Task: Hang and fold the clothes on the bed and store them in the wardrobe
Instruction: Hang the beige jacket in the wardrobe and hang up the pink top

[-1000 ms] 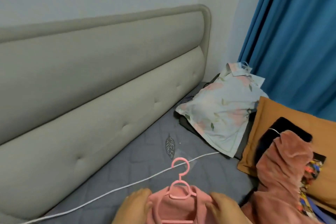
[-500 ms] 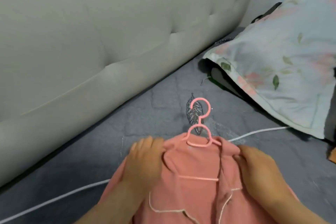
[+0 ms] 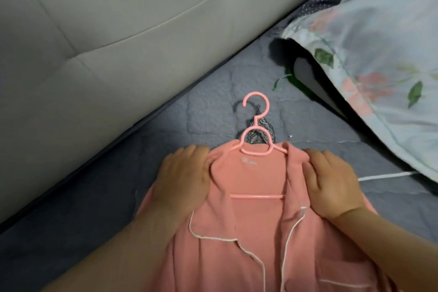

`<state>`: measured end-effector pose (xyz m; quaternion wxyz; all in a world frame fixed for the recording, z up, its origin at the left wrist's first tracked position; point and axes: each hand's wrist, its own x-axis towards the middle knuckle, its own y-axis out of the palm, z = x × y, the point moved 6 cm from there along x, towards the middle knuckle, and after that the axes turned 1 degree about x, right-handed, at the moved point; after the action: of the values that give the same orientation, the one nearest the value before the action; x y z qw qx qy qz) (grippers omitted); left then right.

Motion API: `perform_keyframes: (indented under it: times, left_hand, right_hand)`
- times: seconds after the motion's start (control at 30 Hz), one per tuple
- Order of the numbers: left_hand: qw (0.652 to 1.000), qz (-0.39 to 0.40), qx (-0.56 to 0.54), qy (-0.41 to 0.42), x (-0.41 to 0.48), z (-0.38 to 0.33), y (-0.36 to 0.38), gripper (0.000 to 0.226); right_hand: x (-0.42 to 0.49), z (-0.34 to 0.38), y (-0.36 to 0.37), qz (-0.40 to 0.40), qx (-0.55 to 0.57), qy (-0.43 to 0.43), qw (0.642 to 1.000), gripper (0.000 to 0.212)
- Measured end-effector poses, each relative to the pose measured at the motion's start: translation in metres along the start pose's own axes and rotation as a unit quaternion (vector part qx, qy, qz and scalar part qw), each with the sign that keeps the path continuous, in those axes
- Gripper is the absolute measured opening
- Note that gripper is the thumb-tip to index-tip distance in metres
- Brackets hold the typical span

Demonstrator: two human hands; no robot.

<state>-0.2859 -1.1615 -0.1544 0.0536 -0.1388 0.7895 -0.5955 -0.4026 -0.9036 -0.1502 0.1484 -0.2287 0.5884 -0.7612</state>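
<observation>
Shoulders of the pink shirt [image 3: 258, 220] are being seated on the pink hanger [image 3: 257, 140], which lies flat on the grey bed cover [image 3: 206, 111] just beside the padded headboard [image 3: 118, 42]. Left hand [image 3: 182, 178] rests spread and unclenched on one shoulder, right hand [image 3: 331, 185] likewise on the other, both pressing cloth rather than gripping it. To do this well, I judge each palm should slide outward until the seams sit on the hanger's arms, keeping the collar centred under the neck. Hook end points toward the headboard; the shirt's long axis runs from that hook back toward the person, hem out of sight. Its front lies open, the white piping showing. A flowered pillow [image 3: 379, 59] lies farther along the headboard, well clear
</observation>
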Motion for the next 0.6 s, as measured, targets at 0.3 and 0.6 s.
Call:
perform_keyframes:
  times: [0.3,0.6]
  left_hand:
    - [1.0,-0.001,0.008,0.002,0.0014,-0.0043,-0.0022,0.038]
    - [0.999,-0.035,-0.009,-0.019,-0.0022,-0.0023,-0.0029,0.028]
  right_hand:
    - [-0.0001,0.0038,-0.0013,0.021,-0.015,0.01,1.0,0.041]
    - [-0.0029,0.0023,0.0021,-0.017,-0.023,-0.008,1.0,0.038]
